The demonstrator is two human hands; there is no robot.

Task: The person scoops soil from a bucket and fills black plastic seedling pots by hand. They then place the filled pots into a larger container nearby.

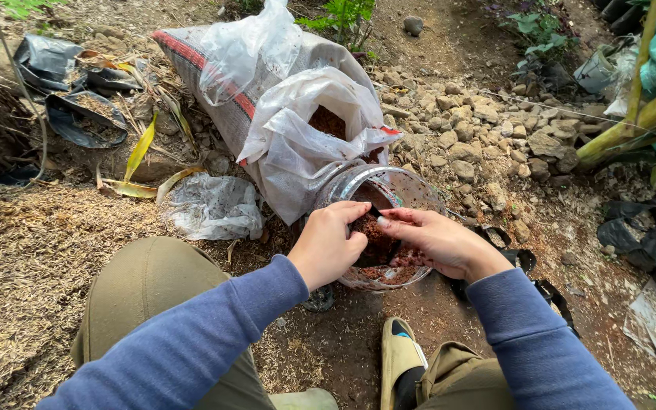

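Head view: the white woven sack [267,114] of reddish-brown soil lies open at twelve o'clock. Just below, dead centre, a clear plastic jar [411,186] (tipped toward the person). Left hand [329,244] and right hand [438,239] both pinch a small black bag [372,244] at its mouth.

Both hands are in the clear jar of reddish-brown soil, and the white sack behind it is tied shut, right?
Not quite. In the head view both hands, left and right, are in the clear jar of soil, but the white sack lies open, showing soil inside.
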